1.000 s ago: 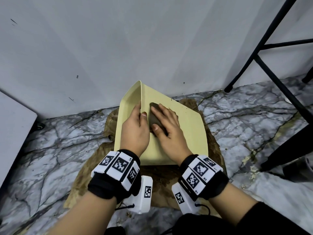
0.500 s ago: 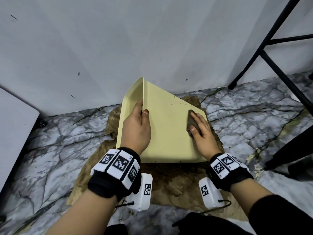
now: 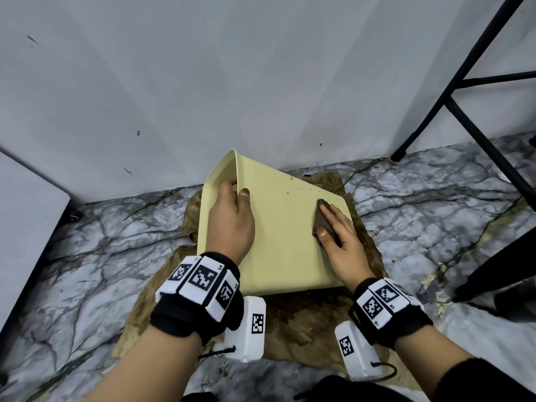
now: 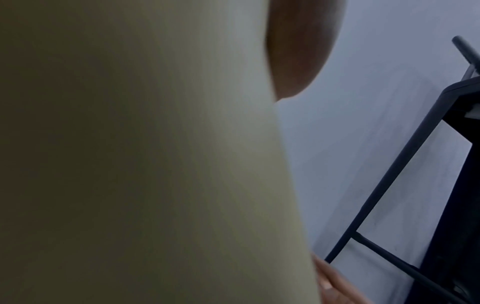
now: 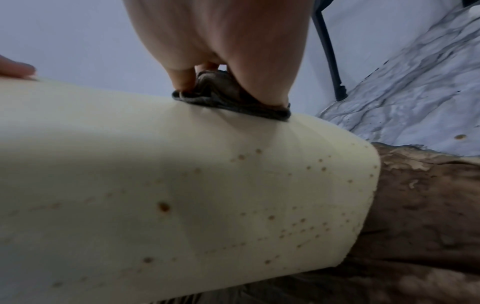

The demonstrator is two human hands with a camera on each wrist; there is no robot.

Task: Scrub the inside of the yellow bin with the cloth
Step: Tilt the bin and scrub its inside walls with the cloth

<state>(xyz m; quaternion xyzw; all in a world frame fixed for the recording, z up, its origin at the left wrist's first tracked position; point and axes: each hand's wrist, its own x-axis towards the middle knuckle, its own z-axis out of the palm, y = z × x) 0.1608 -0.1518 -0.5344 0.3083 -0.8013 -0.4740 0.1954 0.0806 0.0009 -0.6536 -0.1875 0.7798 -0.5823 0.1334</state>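
Under right hand (image 3: pixel 343 246), cloth (image 3: pixel 321 217) on bin (image 3: pixel 278 227)

I see a bare indoor corner: marble-veined floor (image 3: pixel 87 256), plain grey-white wall (image 3: pixel 203 68) at twelve o'clock, black metal frame (image 3: pixel 452 94) at two.

The bin (image 3: pixel 284 242) was pale yellow, dotted with small brown specks; the cloth (image 3: pixel 323 219) was dark grey-brown. The sheet (image 3: pixel 304 323) was blotchy brown, the floor (image 3: pixel 435 198) white marble veined grey and black. The wall (image 3: pixel 232 68) was plain pale grey, the wristbands (image 3: pixel 185 320) black with black-and-white square-patterned tags.
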